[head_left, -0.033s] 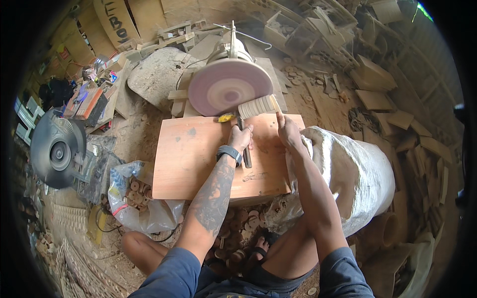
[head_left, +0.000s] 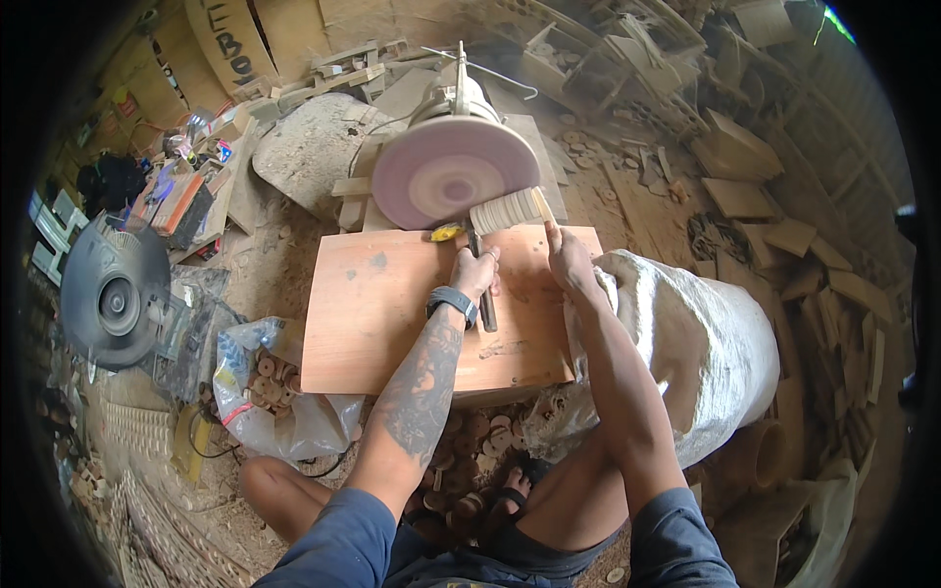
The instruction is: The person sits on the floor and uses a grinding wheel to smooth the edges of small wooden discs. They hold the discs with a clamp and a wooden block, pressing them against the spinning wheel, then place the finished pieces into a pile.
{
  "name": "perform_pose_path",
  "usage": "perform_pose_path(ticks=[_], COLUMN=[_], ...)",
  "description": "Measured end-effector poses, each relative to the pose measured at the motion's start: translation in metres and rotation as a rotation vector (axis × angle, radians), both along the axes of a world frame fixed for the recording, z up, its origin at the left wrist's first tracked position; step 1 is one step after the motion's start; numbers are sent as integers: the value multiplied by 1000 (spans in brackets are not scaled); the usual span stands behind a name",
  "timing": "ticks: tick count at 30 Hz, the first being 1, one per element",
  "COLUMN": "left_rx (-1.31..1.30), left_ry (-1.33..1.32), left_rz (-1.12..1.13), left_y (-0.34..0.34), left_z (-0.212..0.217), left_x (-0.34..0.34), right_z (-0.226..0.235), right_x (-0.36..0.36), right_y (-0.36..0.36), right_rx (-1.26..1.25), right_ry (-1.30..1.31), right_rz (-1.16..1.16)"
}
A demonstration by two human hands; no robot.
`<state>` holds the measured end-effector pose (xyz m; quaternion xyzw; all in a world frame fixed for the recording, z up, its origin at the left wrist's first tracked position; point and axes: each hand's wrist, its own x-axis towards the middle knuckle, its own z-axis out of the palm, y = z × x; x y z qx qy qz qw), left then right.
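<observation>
A large round sanding disc (head_left: 456,171) with a pale purple-grey face stands upright at the far centre. Against its lower right side lies a stack of thin round wooden pieces (head_left: 505,210), lined up in a roll. My left hand (head_left: 477,272), wearing a wristband, is closed round a dark bar (head_left: 488,312) whose far end meets the stack's left end. At the stack's right end, a light wooden stick (head_left: 545,208) is gripped in my right hand (head_left: 569,257). Under both hands is a reddish wooden board (head_left: 372,323); a small yellow object (head_left: 446,233) sits at its far edge.
On the left are a dark round-guarded power saw (head_left: 116,299) and a plastic bag of wooden discs (head_left: 284,402). A bulky white sack (head_left: 701,343) stands close to my right forearm. Wood offcuts (head_left: 740,196) pile up at the right; more discs lie between my feet.
</observation>
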<state>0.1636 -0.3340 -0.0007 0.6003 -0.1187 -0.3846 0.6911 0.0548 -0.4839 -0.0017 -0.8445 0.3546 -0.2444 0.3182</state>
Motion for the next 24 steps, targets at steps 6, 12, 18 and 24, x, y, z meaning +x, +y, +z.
perform_pose_path(ticks=[6,12,18,24], left_rx=[6,20,13,21], left_ry=[29,45,60,38], left_rz=[-34,-36,-17,17], left_y=[1,-5,-5,-7], left_z=[6,4,5,6], left_x=[4,3,2,-4], right_z=[4,3,4,6], right_x=[4,3,4,2], right_y=[1,-4,-5,-7], right_rx=[31,-34,0,14], right_ry=[1,-3,-32,-20], right_rz=[-11,-20,-1,12])
